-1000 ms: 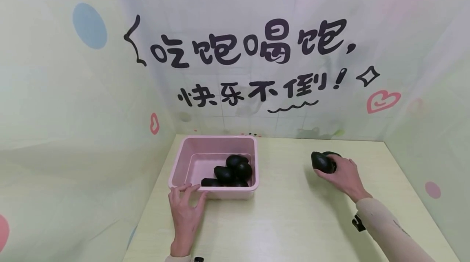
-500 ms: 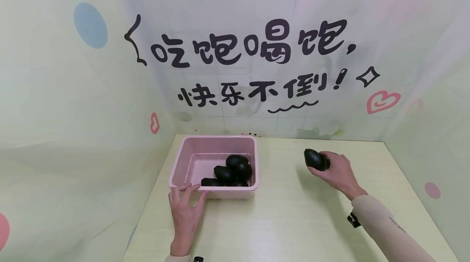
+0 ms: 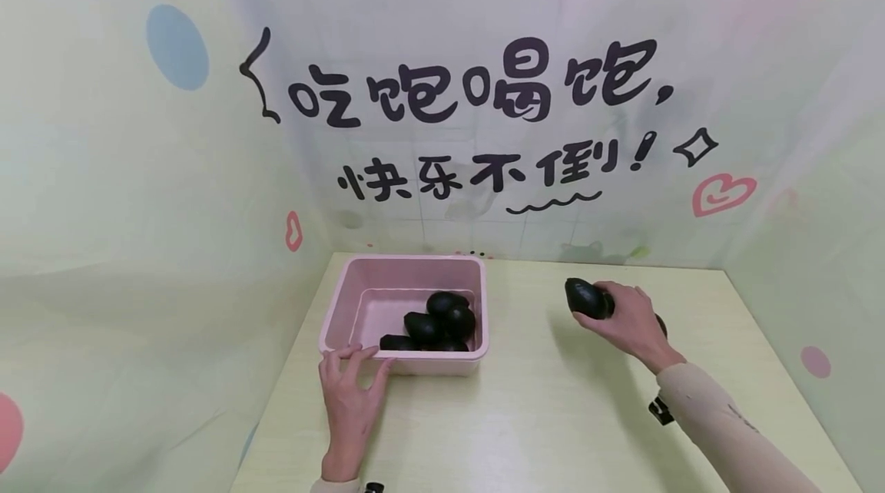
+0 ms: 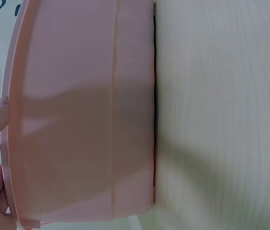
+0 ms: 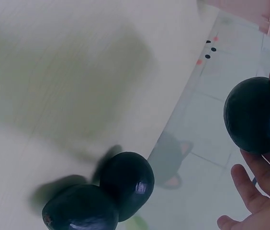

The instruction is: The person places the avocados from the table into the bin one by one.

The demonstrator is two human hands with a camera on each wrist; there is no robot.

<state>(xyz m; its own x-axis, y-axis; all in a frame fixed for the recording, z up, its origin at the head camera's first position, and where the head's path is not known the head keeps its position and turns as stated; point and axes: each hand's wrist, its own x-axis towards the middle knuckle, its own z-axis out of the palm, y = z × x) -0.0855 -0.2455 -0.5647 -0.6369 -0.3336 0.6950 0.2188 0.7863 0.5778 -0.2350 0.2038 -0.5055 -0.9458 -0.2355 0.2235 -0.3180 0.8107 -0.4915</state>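
Note:
My right hand [image 3: 629,320] grips a dark, glossy avocado [image 3: 584,299] above the right part of the table. In the right wrist view that avocado [image 5: 254,117] sits between the thumb and the fingers [image 5: 259,165]. Two more avocados, one rounder [image 5: 128,182] and one longer [image 5: 80,211], lie against each other on the table; in the head view the hand mostly hides them. At the left, my left hand [image 3: 349,397] holds the near rim of a pink plastic bin [image 3: 404,266], as the left wrist view of the bin wall [image 4: 73,115] also shows. Several avocados [image 3: 445,320] lie inside, toward its right end.
The pale wooden table [image 3: 525,416] carries the bin at its back left. Printed fabric walls [image 3: 442,224] with large lettering stand along the back and both sides. Bare tabletop lies between the bin and the right hand.
My right hand has lifted the avocado and moved it left, and a dark avocado now shows behind the wrist. The left hand and the bin have stayed in place.

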